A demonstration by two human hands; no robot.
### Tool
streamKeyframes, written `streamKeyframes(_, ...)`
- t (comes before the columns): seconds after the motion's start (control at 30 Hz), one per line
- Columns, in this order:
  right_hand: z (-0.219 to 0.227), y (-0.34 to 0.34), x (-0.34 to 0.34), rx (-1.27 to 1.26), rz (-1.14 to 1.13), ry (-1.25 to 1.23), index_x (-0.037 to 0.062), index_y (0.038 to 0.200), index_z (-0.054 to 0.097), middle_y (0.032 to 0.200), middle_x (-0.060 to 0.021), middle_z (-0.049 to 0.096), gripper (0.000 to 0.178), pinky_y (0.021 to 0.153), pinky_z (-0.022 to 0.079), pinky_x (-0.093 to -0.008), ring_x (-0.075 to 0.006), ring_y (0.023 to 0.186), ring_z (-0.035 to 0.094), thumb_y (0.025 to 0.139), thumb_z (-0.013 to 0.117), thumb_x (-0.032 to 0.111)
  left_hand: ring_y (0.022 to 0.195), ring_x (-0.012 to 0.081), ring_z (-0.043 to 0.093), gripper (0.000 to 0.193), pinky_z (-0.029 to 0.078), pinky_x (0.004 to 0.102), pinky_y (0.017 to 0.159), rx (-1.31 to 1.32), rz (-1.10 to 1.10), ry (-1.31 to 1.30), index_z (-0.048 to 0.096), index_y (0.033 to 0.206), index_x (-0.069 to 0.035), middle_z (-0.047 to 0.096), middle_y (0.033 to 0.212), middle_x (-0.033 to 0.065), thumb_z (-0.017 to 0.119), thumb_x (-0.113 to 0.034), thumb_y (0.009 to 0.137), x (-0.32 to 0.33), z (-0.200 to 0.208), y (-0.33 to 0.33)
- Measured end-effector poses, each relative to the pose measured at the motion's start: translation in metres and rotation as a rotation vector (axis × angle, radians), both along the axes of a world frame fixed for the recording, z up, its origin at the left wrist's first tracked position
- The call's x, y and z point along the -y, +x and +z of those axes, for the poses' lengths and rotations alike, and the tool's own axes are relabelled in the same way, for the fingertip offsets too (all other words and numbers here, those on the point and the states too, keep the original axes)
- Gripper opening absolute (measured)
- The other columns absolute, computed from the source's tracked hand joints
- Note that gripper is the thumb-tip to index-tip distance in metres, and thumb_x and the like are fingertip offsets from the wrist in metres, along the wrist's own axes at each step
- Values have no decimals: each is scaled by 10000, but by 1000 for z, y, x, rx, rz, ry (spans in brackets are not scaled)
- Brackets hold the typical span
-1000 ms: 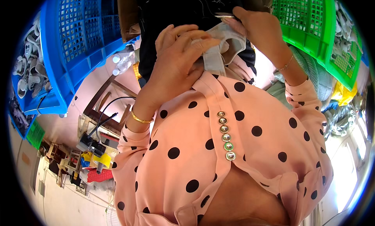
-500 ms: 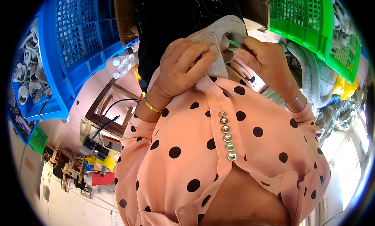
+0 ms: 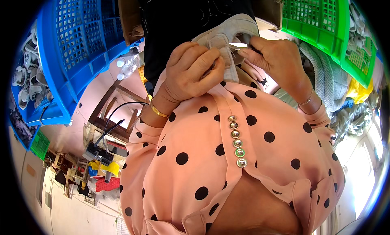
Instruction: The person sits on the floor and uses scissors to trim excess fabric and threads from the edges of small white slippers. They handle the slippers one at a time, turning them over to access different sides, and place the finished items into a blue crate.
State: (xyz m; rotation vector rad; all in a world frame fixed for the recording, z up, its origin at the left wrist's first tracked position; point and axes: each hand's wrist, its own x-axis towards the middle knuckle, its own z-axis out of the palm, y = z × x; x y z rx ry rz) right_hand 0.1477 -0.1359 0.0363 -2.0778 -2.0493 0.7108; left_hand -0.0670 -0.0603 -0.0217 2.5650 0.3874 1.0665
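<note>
Fabric (image 3: 227, 52), soft and light, pinched by left hand (image 3: 191, 70); right hand (image 3: 272, 58) grips small blade (image 3: 237, 45), best held at the edge.

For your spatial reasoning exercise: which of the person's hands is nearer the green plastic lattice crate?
Right. The right hand pinches a small metal blade just left of the green plastic lattice crate; the left hand is farther left, holding the grey fabric piece.

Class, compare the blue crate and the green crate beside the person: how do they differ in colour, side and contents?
The blue crate stands on the person's left; the green crate on the right. Pale moulded pieces lie at the blue crate's outer side, while grey and yellow fabrics are piled against the green crate. Both are plastic with lattice walls.
</note>
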Motion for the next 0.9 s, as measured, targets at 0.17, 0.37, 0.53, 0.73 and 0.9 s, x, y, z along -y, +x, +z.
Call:
streamKeyframes(0.17,-1,4,0,91,30,105,101,660,589,459,-71,510,463,414,388,-344,-263,432,540,888,587,505,777,170,603,192,494,317,777,-3,-3,13,602,828,-134,639,904,17,682,-58,671,0,2,0)
streamKeyframes(0.37,3,5,-5,173,161,143,111,629,544,462,-62,500,473,404,379,-326,-250,428,538,872,588,515,774,169,603,186,493,314,779,-1,10,28,602,823,-142,644,903,15,682,-56,679,2,2,0)
streamKeyframes(0.53,7,6,-10,196,226,140,102,636,537,478,-62,511,473,405,379,-328,-248,441,545,879,580,506,769,163,601,191,486,313,789,5,26,32,599,816,-153,648,885,6,686,-57,676,4,3,1)
streamKeyframes(0.73,10,10,-17,256,317,160,100,634,529,465,-63,497,457,395,355,-311,-225,421,528,884,584,478,752,157,596,173,478,317,802,2,37,54,579,766,-152,650,871,1,686,-53,675,4,2,2)
streamKeyframes(0.9,8,10,-19,271,351,112,95,630,523,451,-65,475,455,392,342,-300,-222,403,502,884,594,465,740,155,595,165,477,324,812,3,59,56,565,730,-147,651,861,0,681,-41,682,6,-1,3)
